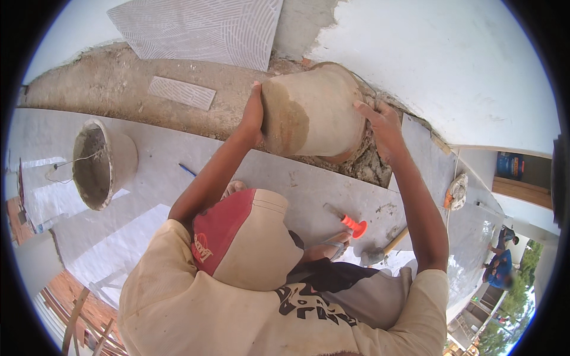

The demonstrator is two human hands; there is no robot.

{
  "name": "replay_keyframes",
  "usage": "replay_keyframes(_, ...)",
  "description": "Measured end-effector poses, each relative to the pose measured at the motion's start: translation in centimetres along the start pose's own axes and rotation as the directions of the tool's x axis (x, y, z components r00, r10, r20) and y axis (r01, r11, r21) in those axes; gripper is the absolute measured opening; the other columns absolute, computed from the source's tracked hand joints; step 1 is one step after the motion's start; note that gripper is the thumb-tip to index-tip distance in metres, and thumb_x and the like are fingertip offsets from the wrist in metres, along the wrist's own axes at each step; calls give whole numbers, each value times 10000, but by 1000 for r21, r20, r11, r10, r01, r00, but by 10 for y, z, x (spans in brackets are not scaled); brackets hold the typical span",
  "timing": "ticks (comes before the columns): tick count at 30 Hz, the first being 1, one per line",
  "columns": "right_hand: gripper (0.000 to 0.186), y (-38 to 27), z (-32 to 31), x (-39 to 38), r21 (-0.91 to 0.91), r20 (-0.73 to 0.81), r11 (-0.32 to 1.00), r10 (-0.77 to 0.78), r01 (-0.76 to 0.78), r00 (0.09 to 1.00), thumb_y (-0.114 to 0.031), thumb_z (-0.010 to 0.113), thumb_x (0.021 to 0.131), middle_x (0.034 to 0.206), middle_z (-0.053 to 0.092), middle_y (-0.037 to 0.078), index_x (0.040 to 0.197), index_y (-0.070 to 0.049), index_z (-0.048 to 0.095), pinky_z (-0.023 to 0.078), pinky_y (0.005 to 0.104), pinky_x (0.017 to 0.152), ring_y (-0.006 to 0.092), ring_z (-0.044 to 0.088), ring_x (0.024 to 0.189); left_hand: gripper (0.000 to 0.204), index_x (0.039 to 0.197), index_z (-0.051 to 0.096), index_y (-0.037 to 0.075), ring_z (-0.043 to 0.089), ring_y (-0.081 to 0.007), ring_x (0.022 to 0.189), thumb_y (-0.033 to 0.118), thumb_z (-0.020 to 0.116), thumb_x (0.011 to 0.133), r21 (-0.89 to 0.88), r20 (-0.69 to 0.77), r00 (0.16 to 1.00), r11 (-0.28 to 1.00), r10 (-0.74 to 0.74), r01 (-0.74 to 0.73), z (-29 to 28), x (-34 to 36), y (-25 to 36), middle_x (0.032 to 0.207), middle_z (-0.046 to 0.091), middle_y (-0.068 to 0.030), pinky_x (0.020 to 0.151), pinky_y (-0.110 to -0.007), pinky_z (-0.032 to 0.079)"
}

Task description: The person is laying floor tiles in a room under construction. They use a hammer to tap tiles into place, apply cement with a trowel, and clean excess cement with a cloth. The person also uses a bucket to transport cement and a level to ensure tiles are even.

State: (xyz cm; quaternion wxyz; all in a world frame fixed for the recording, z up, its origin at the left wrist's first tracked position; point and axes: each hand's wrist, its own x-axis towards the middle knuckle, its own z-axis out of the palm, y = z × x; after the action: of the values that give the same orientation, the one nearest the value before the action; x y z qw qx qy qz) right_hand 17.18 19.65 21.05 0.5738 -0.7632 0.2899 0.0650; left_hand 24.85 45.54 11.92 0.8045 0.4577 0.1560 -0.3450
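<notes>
Between my hands, a mortar-stained bucket lies tipped on its side, its base to the left and its rim to the right. My left hand supports the base, with the palm against it. On the rim is my right hand, thumb on the outside and the other fingers partly hidden. Wet grey mortar lies on the bare strip by the bucket's mouth. A damp dark patch marks the bucket's side near the base. The inside of this bucket is hidden from view.
A second bucket with a wire handle stands left on the tiled floor. Ridged tiles, one large and one small, lie beyond. A chisel with an orange guard, a hammer and a blue pen lie nearer.
</notes>
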Motion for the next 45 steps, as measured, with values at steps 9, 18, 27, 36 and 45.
replay_keyframes(9,376,82,35,72,422,33,906,26,-37,999,-255,745,877,999,642,54,1122,-14,595,461,306,664,145,607,823,770,1397,459,-90,538,-321,1263,512,580,932,503,-177,964,860,198,-84,-24,17,21,1369,540,-237,1071,-399,399)
replay_keyframes(18,291,112,53,80,582,53,804,114,-123,992,-208,713,912,981,645,67,1102,-25,590,482,310,667,155,625,815,617,1176,624,-115,647,-264,987,415,707,873,700,-111,946,700,304,-142,-22,13,34,1061,679,-200,875,-374,486)
replay_keyframes(27,276,96,56,84,644,103,755,75,-124,992,-221,612,993,1123,659,54,1196,-34,603,514,355,906,165,635,1015,593,1084,685,-98,673,-227,844,443,735,846,697,-57,882,652,467,-300,-24,30,55,922,703,-170,757,-353,530)
replay_keyframes(36,400,-24,29,55,697,85,715,-152,50,985,-280,569,1020,1254,633,89,1309,-5,552,499,373,980,176,605,1145,524,1110,720,-18,684,-200,867,420,773,828,643,71,628,445,775,-623,32,-27,148,972,718,-144,780,-325,543)
replay_keyframes(45,355,77,106,76,739,149,667,-21,-97,989,-269,617,995,1167,648,79,1227,-1,590,509,382,921,186,614,1090,468,1111,724,-22,653,-173,942,385,752,880,636,-143,623,554,769,-537,-49,15,76,990,723,-109,844,-315,515)
